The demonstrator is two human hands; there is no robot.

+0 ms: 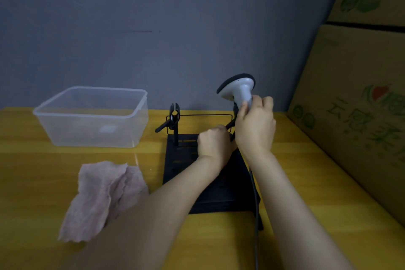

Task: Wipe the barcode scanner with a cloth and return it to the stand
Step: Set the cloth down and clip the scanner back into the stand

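Nearest to the camera, the pink cloth (103, 199) lay crumpled on the yellow table (32, 171), free of both hands, and a dark cable (255, 204) ran down from the scanner past the right forearm and out of the bottom edge. Behind this stood the black stand (219, 193) with its flat base, and over the base the left hand (215, 146) was closed into a fist around something at the right clamp; what it pinched was covered by the hand itself, so I cannot tell it for sure. A little further, the right hand (255, 127) was wrapped tight around the handle of the grey barcode scanner (238, 89), which it held upright just above the right clamp, with the head pointing to the left. I judged that the scanner was going into or coming out of this clamp; to do it well, the left hand should keep the clamp open and the base steady while the right moves the handle straight, with the cable kept loose. The second clamp (174, 116) stood free at the left, and a clear plastic container (92, 116) sat well apart beside the wall; the contact of handle and clamp was hidden
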